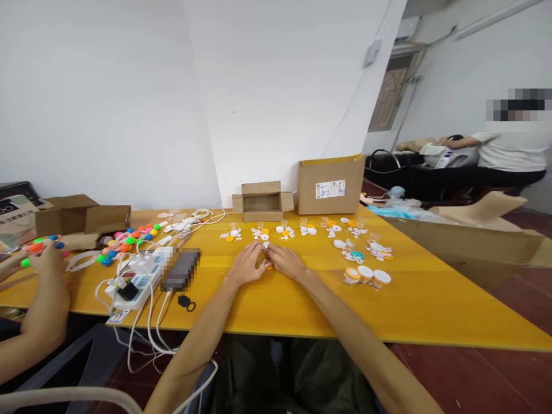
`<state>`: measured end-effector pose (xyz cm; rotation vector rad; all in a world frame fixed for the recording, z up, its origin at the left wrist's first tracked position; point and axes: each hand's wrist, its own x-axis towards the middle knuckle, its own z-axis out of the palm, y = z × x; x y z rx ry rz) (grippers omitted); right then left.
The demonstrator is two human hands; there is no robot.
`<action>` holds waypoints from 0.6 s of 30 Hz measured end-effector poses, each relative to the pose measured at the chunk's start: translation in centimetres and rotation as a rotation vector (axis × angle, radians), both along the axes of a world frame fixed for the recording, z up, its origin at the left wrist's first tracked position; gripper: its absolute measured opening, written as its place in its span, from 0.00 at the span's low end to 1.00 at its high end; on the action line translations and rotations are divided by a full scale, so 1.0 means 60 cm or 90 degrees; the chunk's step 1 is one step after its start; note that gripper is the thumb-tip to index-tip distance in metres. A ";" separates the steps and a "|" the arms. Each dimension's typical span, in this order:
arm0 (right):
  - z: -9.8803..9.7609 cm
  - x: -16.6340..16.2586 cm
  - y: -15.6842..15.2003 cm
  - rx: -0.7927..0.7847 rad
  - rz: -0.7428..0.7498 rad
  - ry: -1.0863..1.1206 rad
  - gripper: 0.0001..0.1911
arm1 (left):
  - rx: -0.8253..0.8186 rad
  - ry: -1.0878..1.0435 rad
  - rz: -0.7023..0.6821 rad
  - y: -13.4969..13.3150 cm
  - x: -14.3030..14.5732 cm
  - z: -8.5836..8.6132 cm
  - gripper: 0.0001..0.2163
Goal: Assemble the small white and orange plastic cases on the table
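My left hand [249,264] and my right hand [284,260] meet over the middle of the table, fingertips bent inward and almost touching. A small white round part [266,245] shows at the fingertips of both. Just below it, an orange piece [269,264] peeks out between the hands, partly covered. How the fingers grip these is mostly hidden. Beyond the hands lie little groups of white and orange plastic parts [260,233] with small clear cups. Three lidded clear jars [365,274] stand together to the right, and a teal ring [357,256] lies behind them.
A small open carton [263,202] and a large closed box [330,187] stand at the back. Left are a power strip [140,282] with cables, a phone [181,270] and colourful balls [126,247]. A co-worker's hand [45,256] holds balls there. Another person sits far right.
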<state>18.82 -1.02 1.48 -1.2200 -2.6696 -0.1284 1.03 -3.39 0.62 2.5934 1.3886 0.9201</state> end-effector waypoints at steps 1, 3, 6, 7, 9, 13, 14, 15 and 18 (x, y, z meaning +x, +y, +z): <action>0.000 0.000 0.000 -0.004 -0.011 0.003 0.16 | 0.001 0.005 0.003 0.000 0.001 -0.002 0.13; -0.001 0.000 0.000 -0.011 -0.029 0.014 0.16 | 0.001 0.010 0.013 0.002 0.001 -0.009 0.13; -0.004 0.000 0.001 -0.021 -0.039 0.043 0.15 | -0.009 0.013 0.031 0.007 0.001 -0.021 0.13; -0.004 0.001 0.001 -0.024 -0.038 0.052 0.14 | -0.015 0.014 0.032 0.009 0.001 -0.024 0.14; -0.004 0.002 0.001 -0.026 -0.033 0.065 0.14 | -0.027 0.018 0.028 0.011 -0.001 -0.030 0.16; 0.000 0.006 -0.003 -0.019 -0.030 0.075 0.16 | -0.046 0.027 0.033 0.012 -0.004 -0.031 0.14; 0.000 0.006 -0.004 -0.019 -0.027 0.073 0.16 | -0.049 0.028 0.035 0.012 -0.004 -0.029 0.12; 0.000 0.006 -0.004 -0.019 -0.020 0.070 0.16 | -0.052 0.029 0.036 0.011 -0.004 -0.027 0.11; -0.001 0.005 -0.002 -0.015 0.008 0.058 0.13 | -0.062 0.035 0.035 0.007 -0.003 -0.018 0.09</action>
